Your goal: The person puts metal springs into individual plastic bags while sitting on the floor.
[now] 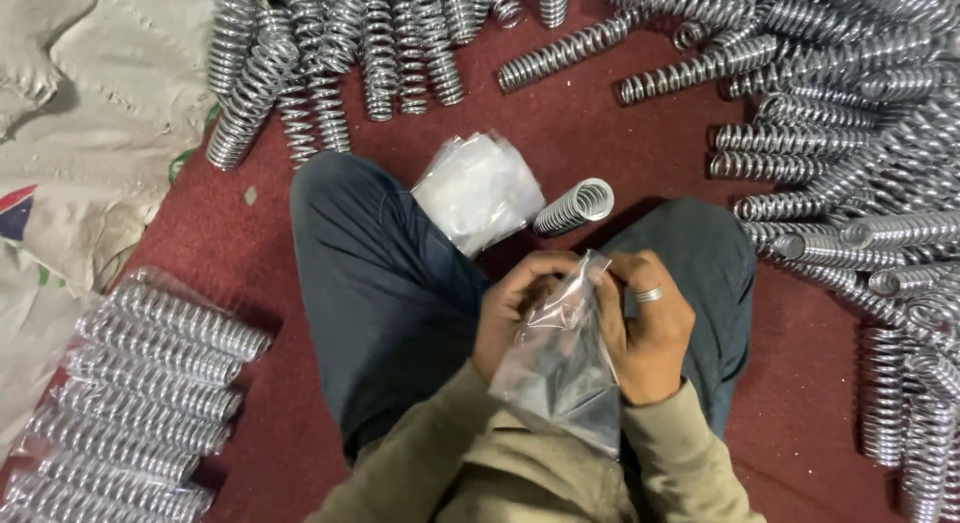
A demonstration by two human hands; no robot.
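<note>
Hands at the near middle, both raised over the lap. Left hand [515, 308] and right hand [650, 328], a ring on one finger of the right, are both pinched shut on the top edge of one clear plastic bag [565, 368]; fingertips meet at its mouth, the body of the bag hangs down between the olive sleeves [480, 463]. Bag appears empty. Step in hand, by judgement: working the mouth of the bag apart. Next move would call for rubbing the two film layers loose and holding the mouth wide enough to take a coil.

Legs in dark trousers [380, 273], crossed, rest on the red floor [270, 243].

Single spring [573, 207], bright metal, lies on the floor between the knees, just beyond the hands, open end toward the camera.

Stack of spare clear bags [478, 190], crumpled, just beside that spring on its left.

Bagged springs [140, 383], a row laid side by side, each in clear film, at the near left edge of the floor.

Loose springs [850, 153], a large heap, along the right edge and into the far right corner; more lie in a row at the far edge, ahead of the left knee.

Sacking [90, 113], pale cloth, rumpled, in the far left corner.
</note>
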